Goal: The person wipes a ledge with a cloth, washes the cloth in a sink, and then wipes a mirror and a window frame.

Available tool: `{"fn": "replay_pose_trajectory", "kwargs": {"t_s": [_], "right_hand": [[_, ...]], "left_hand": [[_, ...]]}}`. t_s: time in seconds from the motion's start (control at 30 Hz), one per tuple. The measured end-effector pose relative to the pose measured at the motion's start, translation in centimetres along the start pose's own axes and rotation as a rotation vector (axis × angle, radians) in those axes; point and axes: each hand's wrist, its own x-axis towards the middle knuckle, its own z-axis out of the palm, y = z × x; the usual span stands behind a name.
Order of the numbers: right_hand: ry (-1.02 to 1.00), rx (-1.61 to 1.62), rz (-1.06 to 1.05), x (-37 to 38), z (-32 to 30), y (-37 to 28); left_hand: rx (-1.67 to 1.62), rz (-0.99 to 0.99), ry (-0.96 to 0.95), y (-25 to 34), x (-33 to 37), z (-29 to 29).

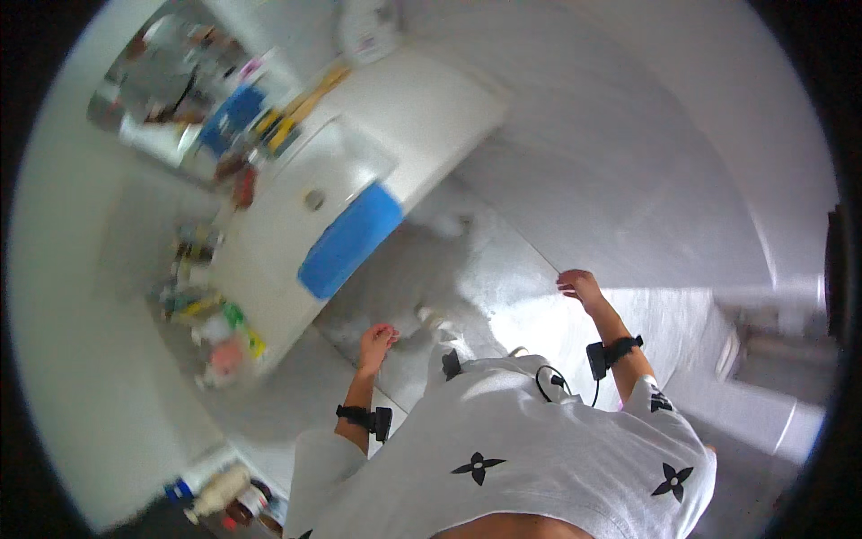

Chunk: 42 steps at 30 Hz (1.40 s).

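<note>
My left hand (378, 346) hangs in the air over the floor, its fingers loosely bent and apart with nothing visible in them. It is nearest to a blue cloth (350, 241), which lies over the front edge of the white washbasin (359, 162). Further right, my right hand (579, 287) is held out low with spread fingers, and it touches nothing that I can see. A black strap with a small device sits on each forearm.
Along the left runs a white counter (449, 108). Yellow-and-black items with a long yellowish handle (316, 92) lie behind the basin, below a mirror (171, 72). Blurred bottles and tubes crowd the counter's left end. More bottles (224, 492) stand at the lower left.
</note>
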Motion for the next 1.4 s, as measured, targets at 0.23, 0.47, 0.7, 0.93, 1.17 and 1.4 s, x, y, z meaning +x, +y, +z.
{"fn": "replay_pose_trajectory", "kwargs": {"t_s": [0.23,0.47,0.7,0.93,1.17,1.4], "right_hand": [[-0.126,0.344,-0.336,-22.0,-11.8,4.3],[0.389,0.036,-0.12,-37.3,-20.7,35.2],[0.644,0.08,-0.239,-36.9,-25.7,34.3],[0.467,0.492,-0.524,-34.6,-37.7,25.4],[0.301,0.324,-0.431,-31.2,-53.2,23.5],[0.224,0.298,-0.36,-29.2,-69.4,20.8]], "left_hand": [[-0.306,0.035,-0.722,14.5,-5.7,15.3],[0.621,-0.089,-0.874,8.2,-4.3,29.3],[0.667,-0.02,-1.255,1.7,-14.0,58.1],[0.786,-0.234,-2.105,-2.0,-24.0,78.4],[0.802,-0.114,-2.265,-4.0,-21.7,94.5],[0.85,0.014,-2.353,-1.8,-22.1,110.0]]}}
